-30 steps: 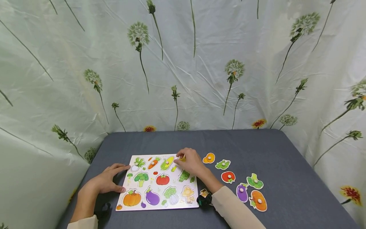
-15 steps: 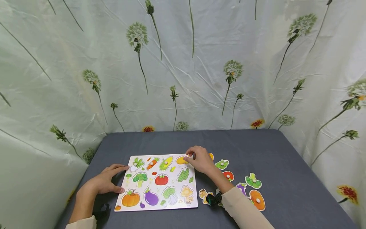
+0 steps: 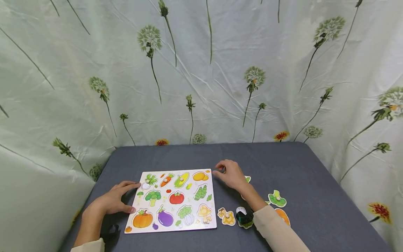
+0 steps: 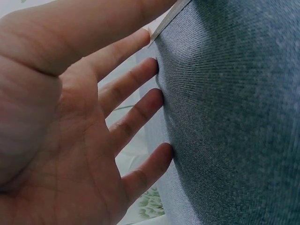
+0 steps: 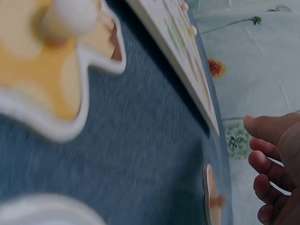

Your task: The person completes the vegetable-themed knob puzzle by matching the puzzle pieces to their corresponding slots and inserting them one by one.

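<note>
A white vegetable puzzle board (image 3: 190,197) lies on the table. My left hand (image 3: 114,199) has its thumb and index finger spread at the board's left edge; in the left wrist view the other fingertips touch the cloth. Beyond the board's top right corner, my right hand (image 3: 232,175) hovers with loosely bent fingers, holding nothing. An orange knobbed piece (image 5: 212,199) shows below that hand in the right wrist view, hidden behind it in the head view. Knobbed turnip (image 3: 148,181), carrot (image 3: 167,180) and corn (image 3: 181,180) pieces sit in the top row; the yellow shape (image 3: 200,176) beside them has no knob.
Loose pieces lie right of the board: a mushroom (image 3: 226,217), a broccoli (image 3: 277,199), a pumpkin (image 3: 283,215) and a green piece (image 3: 248,179), some partly behind the right forearm. A black wrist camera (image 3: 244,217) overlaps another green piece. A flowered curtain (image 3: 201,70) hangs behind the table.
My right hand has moved right, off the board's top right corner, uncovering the yellow shape and now covering the orange piece. The left hand keeps its place at the board's edge.
</note>
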The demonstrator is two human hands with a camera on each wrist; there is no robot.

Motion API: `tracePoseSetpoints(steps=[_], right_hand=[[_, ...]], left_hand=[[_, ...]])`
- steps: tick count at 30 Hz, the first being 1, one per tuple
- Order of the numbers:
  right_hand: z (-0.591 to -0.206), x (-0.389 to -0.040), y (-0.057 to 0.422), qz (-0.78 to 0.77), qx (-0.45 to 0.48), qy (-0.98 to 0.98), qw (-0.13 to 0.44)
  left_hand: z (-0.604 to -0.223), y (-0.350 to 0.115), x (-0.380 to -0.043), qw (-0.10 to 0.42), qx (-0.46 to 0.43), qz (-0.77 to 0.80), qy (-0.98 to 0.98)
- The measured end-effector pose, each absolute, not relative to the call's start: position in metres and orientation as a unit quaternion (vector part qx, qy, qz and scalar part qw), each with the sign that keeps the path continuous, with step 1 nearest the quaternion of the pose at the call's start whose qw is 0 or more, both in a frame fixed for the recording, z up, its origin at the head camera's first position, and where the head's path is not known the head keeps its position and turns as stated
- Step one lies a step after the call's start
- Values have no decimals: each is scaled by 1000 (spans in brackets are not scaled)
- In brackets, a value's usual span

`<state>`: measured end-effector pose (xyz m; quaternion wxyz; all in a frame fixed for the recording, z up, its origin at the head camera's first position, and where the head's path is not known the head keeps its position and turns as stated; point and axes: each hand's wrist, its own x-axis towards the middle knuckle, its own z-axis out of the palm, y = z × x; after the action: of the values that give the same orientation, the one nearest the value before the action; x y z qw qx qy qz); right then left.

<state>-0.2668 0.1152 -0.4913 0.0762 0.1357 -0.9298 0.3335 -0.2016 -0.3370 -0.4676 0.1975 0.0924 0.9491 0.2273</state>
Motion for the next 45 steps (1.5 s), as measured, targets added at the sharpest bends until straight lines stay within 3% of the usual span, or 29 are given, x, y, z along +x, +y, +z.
tracePoseSetpoints(steps=[20,45], right_hand=[[-503,-261,153,278,53,-956,82],[-511,-263,153,297,54,-949,96]], left_hand=[[-469,-335,-205,201,89,220,950],[-500,-356,-211,191,91,252,944]])
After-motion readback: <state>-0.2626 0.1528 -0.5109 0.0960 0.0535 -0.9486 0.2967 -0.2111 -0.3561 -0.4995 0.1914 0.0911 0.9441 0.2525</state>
